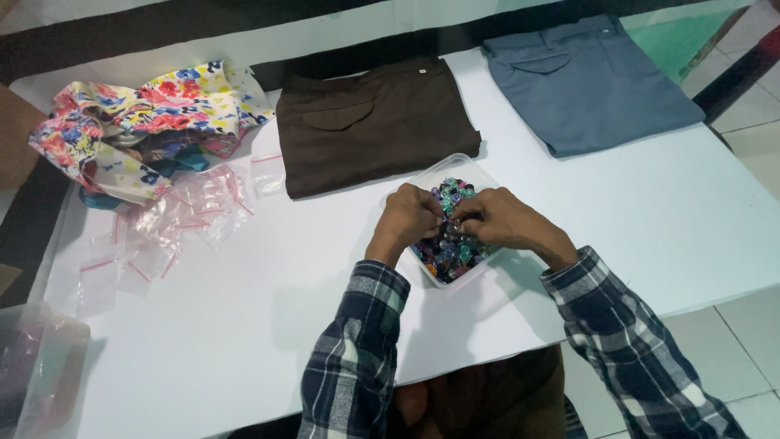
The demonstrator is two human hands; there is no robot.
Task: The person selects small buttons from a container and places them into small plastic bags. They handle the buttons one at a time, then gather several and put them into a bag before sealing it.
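A white table point(244, 325) carries everything and fills most of the view; beyond its far and right edges pale floor tiles and dark strips show. Past the hands, at the far right, lie folded grey trousers point(589, 81), and directly beyond the hands lie folded brown trousers point(370, 126), both flat and squared, apparently so their pocket sides stay open to reach. Far to the left of the hands sits a crumpled floral cloth point(150, 122), and nearer, still to the left, a loose scatter of small clear zip bags point(175, 223) with red seal strips. A clear plastic tub point(32, 366) stands at the near left corner. Right under the hands is a clear container point(443, 175) full of small coloured buttons point(447, 252), set close to the body, probably for easy picking. The left hand point(410, 215) and right hand point(500, 219) meet over it, fingers curled and pinching among the buttons; whether either grips one I cannot tell. Plaid sleeves cover both forearms.
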